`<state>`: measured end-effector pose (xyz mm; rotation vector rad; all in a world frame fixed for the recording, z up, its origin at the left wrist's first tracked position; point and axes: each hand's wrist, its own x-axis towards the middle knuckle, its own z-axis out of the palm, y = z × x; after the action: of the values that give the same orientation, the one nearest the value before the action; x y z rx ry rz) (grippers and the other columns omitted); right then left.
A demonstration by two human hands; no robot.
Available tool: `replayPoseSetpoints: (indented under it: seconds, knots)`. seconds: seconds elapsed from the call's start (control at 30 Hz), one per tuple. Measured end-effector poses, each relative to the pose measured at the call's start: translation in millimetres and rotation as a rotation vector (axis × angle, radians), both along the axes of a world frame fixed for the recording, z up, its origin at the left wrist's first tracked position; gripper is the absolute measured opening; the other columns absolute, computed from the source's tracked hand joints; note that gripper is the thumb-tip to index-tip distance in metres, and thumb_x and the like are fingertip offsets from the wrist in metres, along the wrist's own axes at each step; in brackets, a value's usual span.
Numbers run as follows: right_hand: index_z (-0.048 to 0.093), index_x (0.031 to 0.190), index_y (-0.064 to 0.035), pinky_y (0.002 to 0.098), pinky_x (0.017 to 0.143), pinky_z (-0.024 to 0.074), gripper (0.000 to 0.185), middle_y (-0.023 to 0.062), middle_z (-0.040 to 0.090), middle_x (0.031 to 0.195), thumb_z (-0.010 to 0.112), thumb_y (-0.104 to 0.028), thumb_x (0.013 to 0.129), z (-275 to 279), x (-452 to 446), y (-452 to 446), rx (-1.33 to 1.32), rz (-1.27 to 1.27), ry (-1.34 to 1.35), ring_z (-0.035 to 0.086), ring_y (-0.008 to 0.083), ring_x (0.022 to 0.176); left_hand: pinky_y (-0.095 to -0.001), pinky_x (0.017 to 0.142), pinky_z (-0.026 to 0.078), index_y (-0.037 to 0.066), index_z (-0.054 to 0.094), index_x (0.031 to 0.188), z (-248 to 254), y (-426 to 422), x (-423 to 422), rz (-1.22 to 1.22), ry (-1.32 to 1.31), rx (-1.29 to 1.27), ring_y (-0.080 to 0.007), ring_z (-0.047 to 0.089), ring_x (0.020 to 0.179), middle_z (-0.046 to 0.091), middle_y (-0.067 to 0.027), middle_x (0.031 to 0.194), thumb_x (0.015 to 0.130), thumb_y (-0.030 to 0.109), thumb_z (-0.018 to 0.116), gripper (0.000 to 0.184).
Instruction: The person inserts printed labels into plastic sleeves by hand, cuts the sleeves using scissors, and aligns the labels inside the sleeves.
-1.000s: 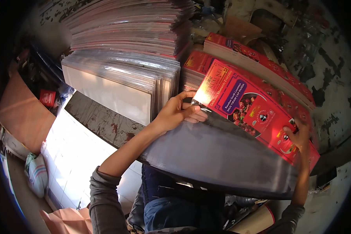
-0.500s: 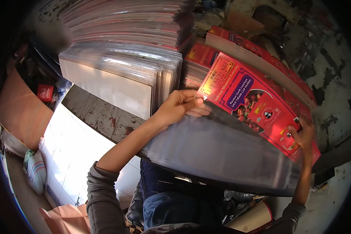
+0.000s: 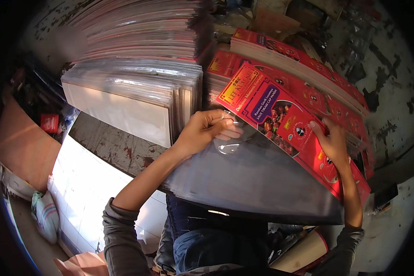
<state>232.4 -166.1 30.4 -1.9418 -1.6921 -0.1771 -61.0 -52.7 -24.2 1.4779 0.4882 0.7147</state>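
A long red printed card (image 3: 273,117) with food pictures and "Lee Kum Kee" lettering slants across the front. My right hand (image 3: 331,145) grips it, thumb on top and fingers around the far edge. Close to the card's left end, my left hand (image 3: 209,130) is closed in a pinch on a clear plastic sleeve (image 3: 232,146), which shows creases and glare at the fingertips. Below both hands lies a flat pile of clear plastic sleeves (image 3: 257,177). Whether the pinched sleeve is separate from this pile is hard to tell.
Behind the card stand stacks of similar red cards (image 3: 299,60). At the left, a tall stack of plastic-covered sheets (image 3: 138,34) sits behind a white-faced bundle (image 3: 117,110). The worn tabletop (image 3: 110,138) shows beside them. A striped sack (image 3: 46,216) lies low at the left.
My right hand has shifted left and up along the card. The card's left end has moved slightly left and now sits above my left fingertips, where creased plastic shows.
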Motion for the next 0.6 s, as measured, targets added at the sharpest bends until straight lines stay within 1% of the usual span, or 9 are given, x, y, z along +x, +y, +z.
replayPoseSetpoints:
  seconds: [0.03,0.1,0.27,0.33,0.4,0.53,0.6]
  knots:
    - [0.053,0.067,0.0024,0.0305,0.044,0.0327,0.036,0.0135,0.040,0.048,0.065,-0.030,0.079,1,0,3,-0.001,0.004,-0.001,0.034,0.0145,0.043,-0.0286,0.077,0.051,-0.004,0.053,0.106,1,-1,0,-0.002,0.011,0.001,-0.0205,0.063,0.089,0.064,-0.0157,0.094,0.092,0.014,0.046,0.024]
    - [0.053,0.068,0.0023,0.0305,0.042,0.0325,0.034,0.0133,0.042,0.049,0.067,-0.027,0.078,4,4,5,0.093,0.110,-0.051,0.032,0.0143,0.042,-0.0284,0.077,0.051,-0.004,0.053,0.106,0,-2,0,-0.002,0.014,-0.008,-0.0205,0.063,0.089,0.064,-0.0154,0.094,0.092,0.015,0.046,0.025]
    - [0.053,0.071,0.0032,0.0313,0.047,0.0357,0.031,0.0155,0.046,0.054,0.068,-0.024,0.076,14,21,5,0.115,0.180,-0.130,0.036,0.0168,0.046,-0.0283,0.077,0.050,-0.005,0.053,0.105,-2,1,-3,-0.003,0.015,-0.020,-0.0208,0.063,0.089,0.064,-0.0150,0.094,0.092,0.017,0.046,0.026]
    - [0.053,0.073,0.0035,0.0312,0.049,0.0369,0.031,0.0162,0.047,0.056,0.068,-0.023,0.076,13,26,3,0.129,0.192,-0.141,0.037,0.0177,0.048,-0.0231,0.071,0.047,-0.002,0.056,0.106,-4,3,-2,-0.006,0.022,0.016,-0.0139,0.063,0.085,0.065,-0.0108,0.094,0.092,0.021,0.048,0.028]
    - [0.053,0.074,0.0026,0.0288,0.045,0.0319,0.026,0.0125,0.041,0.053,0.066,-0.020,0.077,10,30,2,0.166,0.229,-0.210,0.033,0.0119,0.049,-0.0238,0.071,0.048,-0.002,0.056,0.106,-5,3,-1,-0.001,-0.011,-0.008,-0.0144,0.063,0.085,0.065,-0.0110,0.094,0.092,0.021,0.048,0.029]
    - [0.053,0.074,0.0024,0.0283,0.046,0.0331,0.026,0.0136,0.042,0.054,0.066,-0.019,0.077,8,26,0,0.169,0.177,-0.150,0.034,0.0116,0.050,-0.0257,0.074,0.049,-0.002,0.055,0.106,-8,4,0,0.021,-0.035,-0.028,-0.0163,0.063,0.086,0.065,-0.0119,0.095,0.092,0.021,0.047,0.028]
    - [0.059,0.091,0.0035,0.0299,0.056,0.0412,0.033,0.0170,0.051,0.058,0.069,-0.023,0.075,6,28,-1,0.004,0.031,-0.097,0.042,0.0182,0.049,-0.0257,0.074,0.049,-0.002,0.055,0.107,-6,3,0,0.023,-0.025,-0.024,-0.0164,0.063,0.086,0.065,-0.0122,0.095,0.092,0.021,0.047,0.029]
